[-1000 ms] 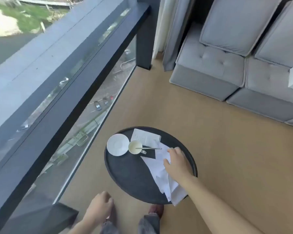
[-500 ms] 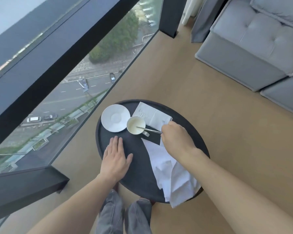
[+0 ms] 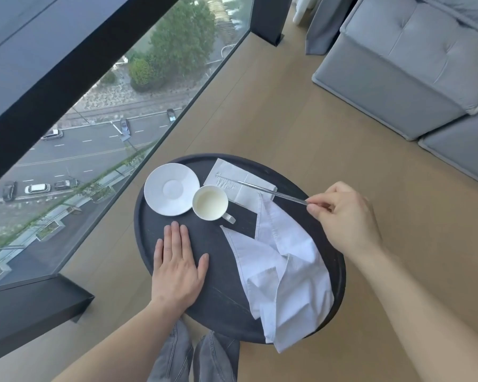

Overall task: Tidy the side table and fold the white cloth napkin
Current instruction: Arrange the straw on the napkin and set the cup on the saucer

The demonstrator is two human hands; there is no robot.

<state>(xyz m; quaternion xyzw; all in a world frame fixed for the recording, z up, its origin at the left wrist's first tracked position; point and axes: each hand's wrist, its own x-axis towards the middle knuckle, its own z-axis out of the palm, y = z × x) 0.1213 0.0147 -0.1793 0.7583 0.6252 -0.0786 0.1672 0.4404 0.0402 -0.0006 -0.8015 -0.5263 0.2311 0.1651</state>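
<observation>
The round black side table with a low raised rim (image 3: 138, 224) stands on a tan wooden floor (image 3: 301, 111), its far-left edge close to the floor-to-ceiling window glass (image 3: 100, 128) and its near edge just above the person's grey-trousered knees (image 3: 193, 357). Bare floor lies open to the right and beyond the table, well apart from the grey tufted fabric sofa (image 3: 414, 59). The crumpled white cloth napkin (image 3: 284, 271) lies unfolded across the right half of the tabletop, one pointed corner reaching toward the middle and its near end spilling over the table's front rim. The left hand (image 3: 177, 268) rests flat and open on a bare dark patch of the table, fingers together, gripping nothing. The right hand (image 3: 345, 219) pinches the end of a slim silver metal stirrer (image 3: 262, 188) between thumb and fingertips; the stirrer is raised and slants out over a flat white paper napkin (image 3: 240, 177) at the far side. That paper carries a faint embossed mark too small to read. A small white ceramic cup with pale liquid (image 3: 210, 202) sits touching the white round saucer (image 3: 171, 188) to its left, with clear tabletop in front of both.
</observation>
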